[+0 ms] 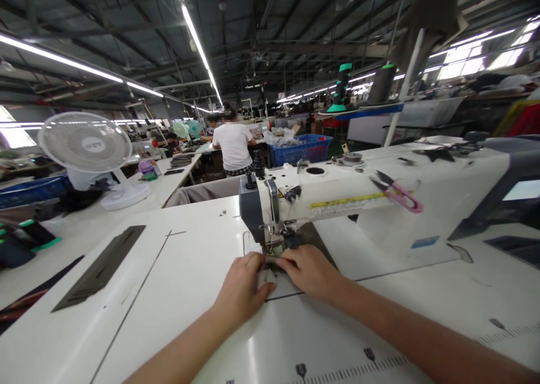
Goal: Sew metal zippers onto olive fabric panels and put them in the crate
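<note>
few legible marks around the sewing machine point(371, 226)
on the near side of the worktop point(202, 260), a printed scale point(341, 374) carries dark tags; one point(369, 354) looks like "10", the others are too blurred to tell. the yellow tape measure point(350, 199) along the machine's arm has figures too small to read. a small yellow warning sign point(280, 193) sits near the machine's head. lettering on the hub of the white fan point(86, 142) is unreadable.

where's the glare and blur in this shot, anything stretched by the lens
In the head view, the strip lights and right-hand windows look blown out, and a pale streak glares on the tabletop; also in the head view, the sewing machine looks stretched toward the right edge, and distant green fans look soft.
</note>
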Motion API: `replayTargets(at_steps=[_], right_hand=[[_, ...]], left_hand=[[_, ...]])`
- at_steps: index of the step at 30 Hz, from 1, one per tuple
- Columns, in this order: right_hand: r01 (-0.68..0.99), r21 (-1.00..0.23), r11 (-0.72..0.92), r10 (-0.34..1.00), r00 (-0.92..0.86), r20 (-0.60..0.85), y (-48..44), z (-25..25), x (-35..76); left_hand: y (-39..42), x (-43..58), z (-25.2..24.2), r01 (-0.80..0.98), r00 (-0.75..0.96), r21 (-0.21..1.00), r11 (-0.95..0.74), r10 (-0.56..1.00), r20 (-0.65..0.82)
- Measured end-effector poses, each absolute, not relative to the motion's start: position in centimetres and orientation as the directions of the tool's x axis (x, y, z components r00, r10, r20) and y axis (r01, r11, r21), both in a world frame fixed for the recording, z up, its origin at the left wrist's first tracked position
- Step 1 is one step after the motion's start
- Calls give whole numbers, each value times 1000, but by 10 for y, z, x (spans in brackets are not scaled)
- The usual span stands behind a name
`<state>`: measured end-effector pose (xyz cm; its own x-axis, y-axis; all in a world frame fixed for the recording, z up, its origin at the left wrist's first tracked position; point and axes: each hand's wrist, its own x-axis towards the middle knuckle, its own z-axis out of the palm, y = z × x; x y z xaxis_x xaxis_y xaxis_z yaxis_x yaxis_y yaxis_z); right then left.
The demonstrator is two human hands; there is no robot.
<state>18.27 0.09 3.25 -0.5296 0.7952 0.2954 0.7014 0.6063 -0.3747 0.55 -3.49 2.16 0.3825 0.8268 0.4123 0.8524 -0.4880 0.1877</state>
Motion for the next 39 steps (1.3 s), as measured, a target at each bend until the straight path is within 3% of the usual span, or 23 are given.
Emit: replayTargets(at_steps=[3, 6, 8, 12, 18, 29, 35, 39], right_hand=[[718, -353, 600, 800, -537, 267, 10, 44, 181], [701, -333, 631, 776, -569, 273, 1, 36, 181], [654, -254, 713, 696, -613, 374, -10, 20, 181], [587, 22, 809, 447, -639, 626, -20, -12, 180], [574, 49, 817, 389, -613, 688, -10, -15, 177], [582, -61, 811, 458, -567, 685, 5, -11, 178], [579, 41, 815, 396, -607, 688, 1, -25, 183], [577, 65, 814, 392, -629, 672, 4, -23, 182]], left_hand=[[-25, 9, 22, 905, 367, 42, -424, 826, 428], [-22, 11, 19, 875, 451, -39, -482, 785, 425], [-27, 12, 17, 830, 536, -91, -550, 742, 403], [-35, 13, 15, 780, 616, -162, -605, 694, 374], [-24, 12, 13, 761, 638, -217, -611, 647, 417], [-12, 4, 11, 766, 627, -203, -610, 639, 444], [-30, -2, 3, 736, 598, -68, -673, 600, 532], [-28, 0, 5, 734, 598, -60, -677, 601, 531]])
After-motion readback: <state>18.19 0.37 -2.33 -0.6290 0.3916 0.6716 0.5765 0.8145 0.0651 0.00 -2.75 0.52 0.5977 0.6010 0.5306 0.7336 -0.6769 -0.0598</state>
